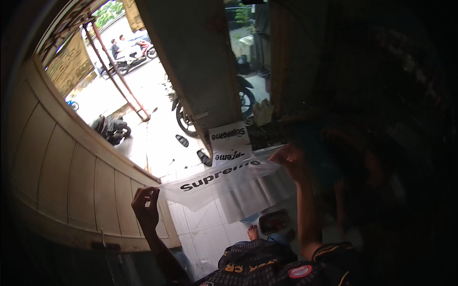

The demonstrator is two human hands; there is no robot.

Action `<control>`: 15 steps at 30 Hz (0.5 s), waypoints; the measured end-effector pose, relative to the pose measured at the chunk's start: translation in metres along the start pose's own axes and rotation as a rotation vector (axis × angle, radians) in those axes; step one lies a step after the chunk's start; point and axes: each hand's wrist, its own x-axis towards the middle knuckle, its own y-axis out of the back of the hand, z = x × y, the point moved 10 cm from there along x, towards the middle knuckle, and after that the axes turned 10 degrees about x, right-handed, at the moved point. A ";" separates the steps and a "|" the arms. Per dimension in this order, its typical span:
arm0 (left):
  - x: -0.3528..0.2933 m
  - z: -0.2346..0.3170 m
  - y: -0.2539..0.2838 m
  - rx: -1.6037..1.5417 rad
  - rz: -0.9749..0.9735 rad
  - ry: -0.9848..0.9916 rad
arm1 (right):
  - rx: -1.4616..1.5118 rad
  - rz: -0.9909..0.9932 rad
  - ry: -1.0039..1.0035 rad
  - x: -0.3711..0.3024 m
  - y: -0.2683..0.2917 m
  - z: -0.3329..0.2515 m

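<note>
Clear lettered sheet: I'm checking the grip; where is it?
In the head view, the clear lettered sheet is held near the centre, between the left hand and right hand.

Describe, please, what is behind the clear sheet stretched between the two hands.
Behind the clear sheet are white floor tiles and white printed sheets. The nearer printed sheet's lower part is covered; I cannot tell how far it extends.

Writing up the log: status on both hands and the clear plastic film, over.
Left hand pinching left end, right hand pinching right end. Clear black-lettered plastic film spread between them. Nothing seen blocking either hand.
</note>
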 end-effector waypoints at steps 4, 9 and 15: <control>0.014 0.023 -0.059 -0.284 -0.138 -0.047 | -0.218 0.094 0.131 -0.061 0.037 -0.083; 0.028 0.119 -0.135 -0.376 -0.324 -0.218 | -0.481 0.498 0.094 -0.205 0.081 -0.167; -0.030 0.268 -0.180 -0.686 -0.483 -0.251 | -0.506 0.881 0.189 -0.381 0.085 -0.297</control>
